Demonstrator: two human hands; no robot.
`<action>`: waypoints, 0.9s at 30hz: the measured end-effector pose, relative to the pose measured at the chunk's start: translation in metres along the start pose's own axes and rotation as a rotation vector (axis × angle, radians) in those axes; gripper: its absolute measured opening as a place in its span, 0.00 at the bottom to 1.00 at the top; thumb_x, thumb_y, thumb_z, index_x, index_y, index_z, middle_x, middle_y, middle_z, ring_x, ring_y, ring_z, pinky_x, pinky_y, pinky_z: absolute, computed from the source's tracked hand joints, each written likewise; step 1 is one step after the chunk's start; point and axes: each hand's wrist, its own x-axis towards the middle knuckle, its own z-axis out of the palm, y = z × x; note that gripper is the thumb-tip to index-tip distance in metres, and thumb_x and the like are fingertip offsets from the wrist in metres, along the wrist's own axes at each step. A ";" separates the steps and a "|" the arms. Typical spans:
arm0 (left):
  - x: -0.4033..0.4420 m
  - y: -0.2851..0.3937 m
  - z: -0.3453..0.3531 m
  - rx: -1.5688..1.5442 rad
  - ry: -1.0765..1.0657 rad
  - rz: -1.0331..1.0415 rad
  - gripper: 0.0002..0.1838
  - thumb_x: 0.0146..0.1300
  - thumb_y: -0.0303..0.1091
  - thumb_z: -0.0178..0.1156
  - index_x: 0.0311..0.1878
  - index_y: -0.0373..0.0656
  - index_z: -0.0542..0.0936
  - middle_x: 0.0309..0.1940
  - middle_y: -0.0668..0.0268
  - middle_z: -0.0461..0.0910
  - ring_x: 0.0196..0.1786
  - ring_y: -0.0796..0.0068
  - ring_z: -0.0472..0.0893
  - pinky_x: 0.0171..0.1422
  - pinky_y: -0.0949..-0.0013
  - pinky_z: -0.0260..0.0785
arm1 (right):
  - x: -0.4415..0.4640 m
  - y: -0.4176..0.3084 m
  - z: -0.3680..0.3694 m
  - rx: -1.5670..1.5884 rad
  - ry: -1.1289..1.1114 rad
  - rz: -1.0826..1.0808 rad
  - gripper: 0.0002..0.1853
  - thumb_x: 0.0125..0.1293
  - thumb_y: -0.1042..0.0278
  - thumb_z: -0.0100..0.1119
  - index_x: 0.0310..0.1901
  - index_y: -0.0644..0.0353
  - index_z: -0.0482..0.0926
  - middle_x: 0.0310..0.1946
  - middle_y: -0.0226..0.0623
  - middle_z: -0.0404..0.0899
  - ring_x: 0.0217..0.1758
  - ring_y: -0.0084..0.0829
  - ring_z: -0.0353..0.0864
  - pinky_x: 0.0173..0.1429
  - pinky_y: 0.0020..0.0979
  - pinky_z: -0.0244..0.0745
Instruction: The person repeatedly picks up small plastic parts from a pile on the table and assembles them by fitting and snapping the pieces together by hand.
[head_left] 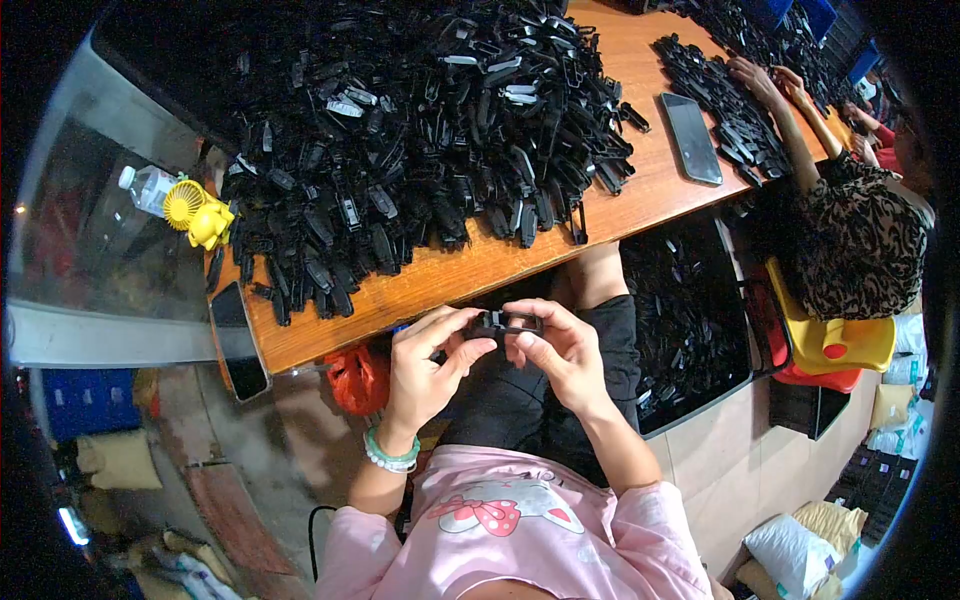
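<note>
A small black plastic part (496,324) with an open, frame-like end is held above my lap, just off the table's front edge. My left hand (425,360) pinches its left end between thumb and fingers. The right end is gripped by my right hand (562,355), the thumb below and the index finger along the top. Fingertips cover some of the part, so I cannot tell whether it is one piece or two. Beyond my hands, a large heap of similar black plastic parts (400,150) spreads over the wooden table (440,280).
A phone (690,138) lies right of the heap; another dark phone (240,340) lies at the table's left corner. Beside it stand a yellow fan (184,204) and a bottle (150,188). A co-worker (860,240) sits at right. A parts-filled crate (690,320) is beside my leg.
</note>
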 end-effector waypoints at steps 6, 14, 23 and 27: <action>0.002 0.011 -0.004 0.159 0.031 0.167 0.16 0.50 0.27 0.70 0.42 0.32 0.80 0.28 0.66 0.77 0.21 0.84 0.69 0.23 0.79 0.59 | 0.001 -0.008 0.000 -0.651 -0.074 -0.287 0.17 0.61 0.79 0.55 0.53 0.69 0.70 0.38 0.44 0.73 0.40 0.40 0.75 0.46 0.33 0.71; -0.001 0.018 -0.009 0.126 -0.036 0.141 0.12 0.49 0.25 0.69 0.37 0.33 0.79 0.25 0.67 0.73 0.19 0.84 0.67 0.22 0.77 0.57 | -0.008 -0.014 0.001 -0.954 -0.191 -0.399 0.21 0.56 0.84 0.54 0.54 0.68 0.68 0.37 0.49 0.71 0.39 0.49 0.75 0.40 0.38 0.73; -0.010 0.007 0.017 -0.115 0.021 0.026 0.15 0.58 0.25 0.63 0.47 0.31 0.78 0.36 0.62 0.78 0.30 0.77 0.79 0.30 0.78 0.70 | -0.007 -0.004 0.008 -1.092 0.019 -0.624 0.25 0.53 0.80 0.61 0.55 0.61 0.73 0.45 0.45 0.72 0.40 0.40 0.77 0.38 0.32 0.76; -0.014 0.010 0.007 -0.323 -0.041 -0.128 0.15 0.58 0.25 0.63 0.48 0.31 0.79 0.37 0.61 0.79 0.28 0.80 0.78 0.28 0.79 0.69 | -0.008 0.004 0.004 -0.305 0.032 -0.239 0.20 0.51 0.79 0.66 0.49 0.63 0.78 0.45 0.38 0.72 0.43 0.26 0.74 0.42 0.24 0.72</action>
